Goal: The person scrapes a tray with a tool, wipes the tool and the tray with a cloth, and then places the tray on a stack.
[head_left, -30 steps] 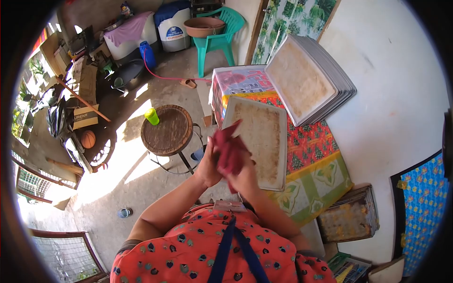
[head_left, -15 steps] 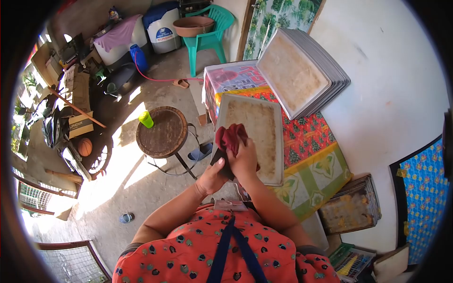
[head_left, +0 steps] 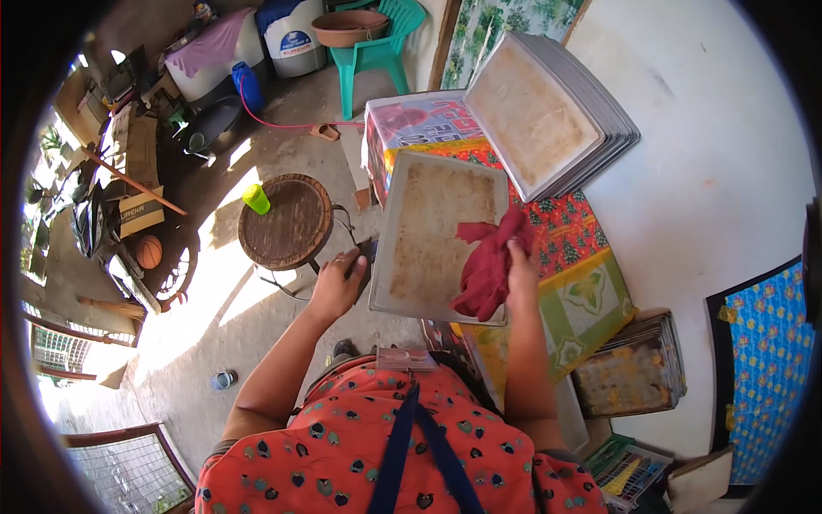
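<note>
A crumpled dark red cloth (head_left: 490, 272) is gripped in my right hand (head_left: 522, 272), over the lower right corner of a baking tray (head_left: 409, 295). The tray is shallow and grey, with brownish stains on its flat surface, and lies on the covered table. My left hand (head_left: 336, 285) is closed around a dark, flat tool (head_left: 366, 257) that looks like a scraper; its far end is hard to make out. This hand is just left of the tray's edge, apart from the cloth.
A tall stack of trays (head_left: 535, 120) leans against the wall on the patterned table cover (head_left: 591, 291). More stained trays (head_left: 634, 368) stand at lower right. To the left is a round stool (head_left: 287, 223) with a green cup (head_left: 256, 199). Behind stands a green chair (head_left: 377, 60) holding a basin (head_left: 349, 30).
My hands were together over the tray with the cloth around the dark tool. Now they are apart: the right has carried the cloth rightward, the left has moved left with the tool.
</note>
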Tool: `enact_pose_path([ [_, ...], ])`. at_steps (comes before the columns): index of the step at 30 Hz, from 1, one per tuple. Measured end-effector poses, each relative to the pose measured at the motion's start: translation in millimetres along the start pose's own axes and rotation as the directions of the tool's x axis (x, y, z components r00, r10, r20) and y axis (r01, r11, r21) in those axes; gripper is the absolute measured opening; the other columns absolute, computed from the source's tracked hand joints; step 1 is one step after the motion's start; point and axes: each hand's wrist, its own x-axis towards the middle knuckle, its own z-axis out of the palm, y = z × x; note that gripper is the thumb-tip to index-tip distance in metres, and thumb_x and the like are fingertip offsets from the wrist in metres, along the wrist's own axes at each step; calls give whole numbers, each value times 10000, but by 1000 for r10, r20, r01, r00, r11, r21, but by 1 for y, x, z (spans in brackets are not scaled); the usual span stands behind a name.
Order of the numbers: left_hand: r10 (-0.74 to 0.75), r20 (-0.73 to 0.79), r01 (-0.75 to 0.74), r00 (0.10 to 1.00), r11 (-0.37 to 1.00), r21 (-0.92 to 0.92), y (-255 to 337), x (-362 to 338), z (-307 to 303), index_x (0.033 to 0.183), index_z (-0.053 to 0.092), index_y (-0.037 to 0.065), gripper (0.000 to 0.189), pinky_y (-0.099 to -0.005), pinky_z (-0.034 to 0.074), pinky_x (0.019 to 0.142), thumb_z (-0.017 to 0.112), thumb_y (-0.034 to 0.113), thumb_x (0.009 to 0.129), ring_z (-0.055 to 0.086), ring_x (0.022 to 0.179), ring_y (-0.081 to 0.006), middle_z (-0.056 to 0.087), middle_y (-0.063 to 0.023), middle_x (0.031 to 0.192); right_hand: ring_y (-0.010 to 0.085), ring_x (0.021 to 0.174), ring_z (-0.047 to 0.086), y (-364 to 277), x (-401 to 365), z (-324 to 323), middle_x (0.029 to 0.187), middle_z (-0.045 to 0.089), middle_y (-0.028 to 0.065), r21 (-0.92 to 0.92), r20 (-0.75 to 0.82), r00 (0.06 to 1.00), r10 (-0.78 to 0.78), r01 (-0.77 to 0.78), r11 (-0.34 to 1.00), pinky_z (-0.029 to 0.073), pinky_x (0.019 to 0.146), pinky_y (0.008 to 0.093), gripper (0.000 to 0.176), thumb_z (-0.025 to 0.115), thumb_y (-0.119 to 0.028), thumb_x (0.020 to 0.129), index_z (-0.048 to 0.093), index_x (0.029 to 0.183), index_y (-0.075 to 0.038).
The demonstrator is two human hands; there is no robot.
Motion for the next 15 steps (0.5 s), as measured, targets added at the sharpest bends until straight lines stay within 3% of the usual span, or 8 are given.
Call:
enact_pose_path([
  [2, -230, 77, 241, 970, 949, -205, 33, -4, -14, 1158, 558, -46, 504, -362, 459, 845, 444, 405, 965, 591, 891, -222, 607, -200, 907, 202, 1001, 598, -6, 1, -13, 1156, 580, 103, 55, -37, 996, 82, -80, 995, 507, 857, 344, 415, 589, -209, 893, 497, 1237, 4],
  [4, -318, 78, 326, 945, 892, -314, 37, 0, -12, 1150, 559, -53, 474, -315, 438, 852, 495, 374, 953, 576, 933, -182, 624, -145, 968, 211, 1004, 597, 11, 8, -23, 1159, 577, 106, 29, -21, 996, 87, -87, 996, 512, 841, 346, 428, 597, -229, 893, 499, 1234, 11],
  [5, -407, 41, 386, 912, 823, -417, 48, -1, -8, 1142, 563, -55, 463, -305, 433, 851, 514, 362, 948, 571, 942, -173, 628, -124, 982, 201, 1038, 568, 23, 10, -25, 1169, 580, 107, -55, 12, 993, 117, -116, 992, 449, 904, 344, 418, 586, -246, 895, 519, 1218, 11],
  [6, -496, 13, 430, 868, 740, -516, 55, -1, -5, 1135, 567, -57, 451, -295, 427, 851, 532, 350, 942, 567, 951, -163, 632, -103, 996, 204, 1037, 568, 27, 10, -26, 1168, 581, 116, -372, 80, 997, 20, 11, 928, 445, 906, 343, 432, 588, -265, 895, 521, 1216, 16],
  [8, -380, 174, 374, 908, 551, -747, 55, 0, 0, 1108, 582, -59, 435, -290, 416, 868, 565, 336, 928, 565, 956, -154, 637, -86, 1011, 210, 1037, 567, 37, 9, -27, 1165, 583, 134, -819, 285, 955, -86, 289, 495, 438, 909, 340, 462, 593, -304, 894, 526, 1212, 24],
  [9, -300, 237, 352, 924, 427, -833, 56, 1, 2, 1095, 590, -60, 427, -287, 411, 877, 581, 330, 920, 564, 959, -149, 639, -77, 1018, 219, 1020, 577, 48, 1, -26, 1128, 601, 150, -886, 287, 905, -313, 375, 272, 437, 901, 334, 510, 591, -364, 897, 530, 1211, 33],
  [12, -243, 291, 374, 925, 458, -807, 67, 0, 11, 1089, 597, -55, 411, -277, 404, 889, 599, 315, 911, 565, 962, -144, 642, -80, 1031, 208, 988, 593, 21, -25, -3, 1091, 619, 139, -429, 336, 942, 6, 147, 891, 449, 878, 327, 532, 593, -389, 896, 531, 1220, 28],
  [15, -168, 356, 387, 919, 547, -742, 65, -1, 35, 1077, 608, -36, 380, -264, 409, 868, 598, 307, 913, 566, 948, -130, 645, -68, 1026, 109, 785, 595, 14, -51, 4, 912, 625, 49, -273, 533, 765, 360, -248, 930, 496, 689, 258, 335, 644, -292, 881, 621, 1043, 2],
])
